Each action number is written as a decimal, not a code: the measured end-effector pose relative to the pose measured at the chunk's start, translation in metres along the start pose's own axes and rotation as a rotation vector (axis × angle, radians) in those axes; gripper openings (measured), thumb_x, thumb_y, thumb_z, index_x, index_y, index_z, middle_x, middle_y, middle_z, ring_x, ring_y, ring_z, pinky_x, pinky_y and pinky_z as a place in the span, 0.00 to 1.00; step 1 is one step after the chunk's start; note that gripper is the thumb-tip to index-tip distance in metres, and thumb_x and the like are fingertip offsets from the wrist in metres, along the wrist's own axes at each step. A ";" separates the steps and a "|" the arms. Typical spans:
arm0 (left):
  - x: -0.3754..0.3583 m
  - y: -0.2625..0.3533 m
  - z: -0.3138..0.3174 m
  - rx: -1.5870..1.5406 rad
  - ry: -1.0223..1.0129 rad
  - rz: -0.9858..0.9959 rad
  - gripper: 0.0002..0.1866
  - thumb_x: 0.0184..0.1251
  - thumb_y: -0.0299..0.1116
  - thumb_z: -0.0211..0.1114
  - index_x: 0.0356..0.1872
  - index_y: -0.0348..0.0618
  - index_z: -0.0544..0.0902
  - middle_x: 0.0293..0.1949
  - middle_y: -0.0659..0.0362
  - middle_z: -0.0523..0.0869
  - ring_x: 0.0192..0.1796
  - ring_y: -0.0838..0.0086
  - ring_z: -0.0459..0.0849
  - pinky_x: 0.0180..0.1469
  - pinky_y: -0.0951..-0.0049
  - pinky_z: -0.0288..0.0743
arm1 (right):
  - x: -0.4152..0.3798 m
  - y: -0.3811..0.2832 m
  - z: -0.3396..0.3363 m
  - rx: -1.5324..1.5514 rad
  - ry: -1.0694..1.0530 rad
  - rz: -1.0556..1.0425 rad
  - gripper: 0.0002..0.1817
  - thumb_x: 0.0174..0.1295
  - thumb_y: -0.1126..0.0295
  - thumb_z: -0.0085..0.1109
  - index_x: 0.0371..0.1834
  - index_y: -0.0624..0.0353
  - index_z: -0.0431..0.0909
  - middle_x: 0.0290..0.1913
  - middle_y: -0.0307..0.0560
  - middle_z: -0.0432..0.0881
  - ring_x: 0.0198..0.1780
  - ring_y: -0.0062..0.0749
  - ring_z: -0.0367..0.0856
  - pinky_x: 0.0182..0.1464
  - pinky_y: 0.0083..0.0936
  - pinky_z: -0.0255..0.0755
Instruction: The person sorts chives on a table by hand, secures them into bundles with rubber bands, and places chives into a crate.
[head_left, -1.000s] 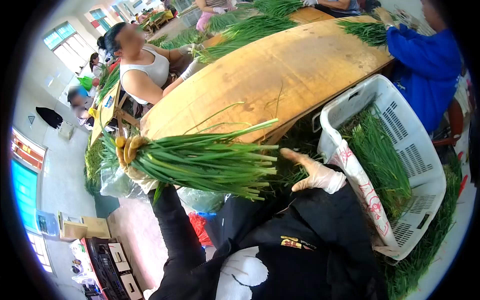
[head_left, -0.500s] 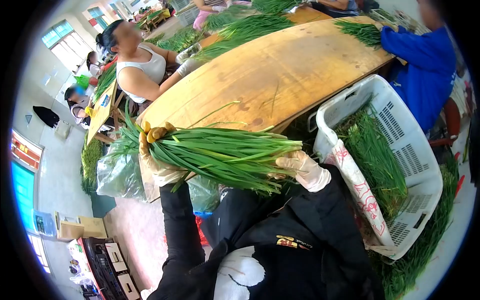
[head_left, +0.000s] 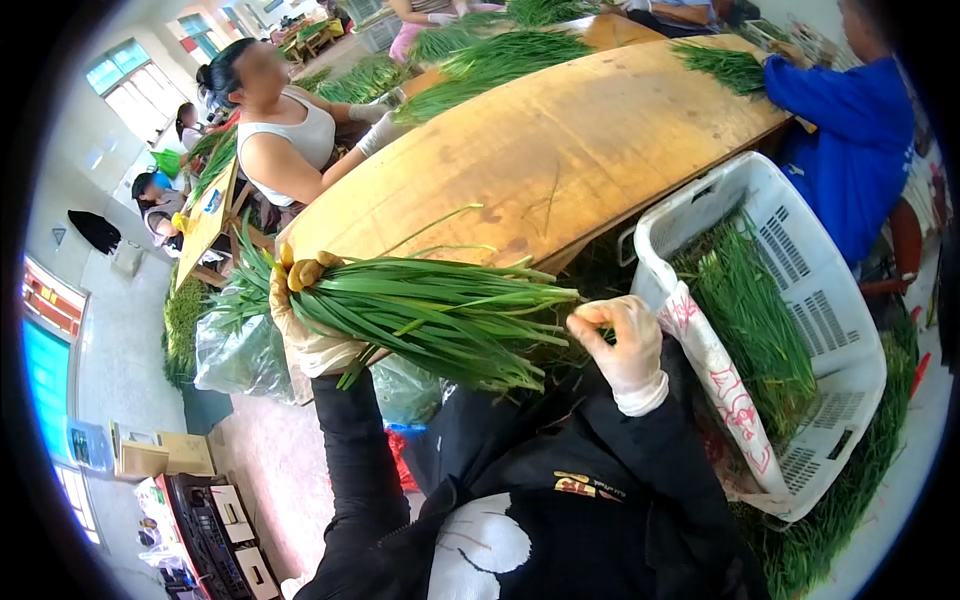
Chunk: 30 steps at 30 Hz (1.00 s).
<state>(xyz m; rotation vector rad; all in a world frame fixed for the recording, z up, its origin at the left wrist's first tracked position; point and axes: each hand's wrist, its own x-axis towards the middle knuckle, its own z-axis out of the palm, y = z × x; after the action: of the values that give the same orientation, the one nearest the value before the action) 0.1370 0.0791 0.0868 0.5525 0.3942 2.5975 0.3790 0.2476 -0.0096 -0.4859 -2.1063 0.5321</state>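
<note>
A thick bunch of garlic chives (head_left: 440, 310) lies sideways in front of me, its long green leaves to the left and its cut stem ends to the right. My left hand (head_left: 305, 315), in a pale glove with yellowed fingertips, is wrapped around the leafy end. Just right of the stem ends, apart from them, is my right hand (head_left: 625, 345) in a whitish glove. Its thumb and fingertips are pinched together. Whatever may be between them is too small to make out.
A wooden table (head_left: 600, 130) stands ahead, with a few loose leaves on it. At my right is a white plastic crate (head_left: 835, 300) holding more chives. Chives also lie on the floor beside it. Co-workers sit around the table, one in a blue top (head_left: 850, 140).
My right hand has let go of the stem ends and moved slightly right, its fingers now curled into a pinch. The bunch stays in my left hand, shifted slightly left.
</note>
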 end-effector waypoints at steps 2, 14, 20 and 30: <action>0.003 0.004 -0.005 -0.013 0.003 -0.026 0.12 0.64 0.36 0.50 0.33 0.41 0.80 0.20 0.67 0.75 0.29 0.80 0.74 0.49 0.74 0.67 | 0.013 -0.012 -0.013 0.024 0.099 -0.228 0.22 0.40 0.57 0.69 0.39 0.52 0.75 0.35 0.34 0.76 0.34 0.29 0.72 0.43 0.27 0.65; 0.002 -0.001 0.001 -0.046 -0.032 -0.127 0.11 0.62 0.36 0.53 0.36 0.39 0.78 0.22 0.66 0.76 0.30 0.81 0.73 0.52 0.75 0.66 | 0.048 -0.015 0.020 0.063 -0.168 -0.536 0.18 0.43 0.65 0.64 0.40 0.53 0.77 0.23 0.37 0.74 0.25 0.30 0.72 0.27 0.27 0.65; 0.002 0.005 -0.007 0.081 0.158 -0.061 0.11 0.61 0.38 0.55 0.34 0.40 0.78 0.23 0.65 0.77 0.32 0.77 0.74 0.51 0.72 0.66 | 0.044 -0.010 0.006 0.721 0.185 -0.088 0.08 0.57 0.66 0.54 0.37 0.55 0.76 0.30 0.41 0.81 0.27 0.29 0.78 0.37 0.26 0.72; 0.008 0.046 -0.014 -0.019 -0.039 0.014 0.09 0.59 0.34 0.50 0.26 0.43 0.76 0.21 0.66 0.74 0.28 0.78 0.71 0.48 0.73 0.66 | -0.019 0.054 -0.051 -0.227 -0.825 0.373 0.30 0.52 0.50 0.57 0.53 0.59 0.67 0.43 0.51 0.76 0.41 0.40 0.75 0.44 0.30 0.68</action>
<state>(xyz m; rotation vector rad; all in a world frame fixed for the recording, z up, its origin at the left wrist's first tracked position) 0.1078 0.0409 0.0938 0.6007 0.3535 2.5964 0.4400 0.2926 -0.0251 -0.9137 -2.9019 0.8056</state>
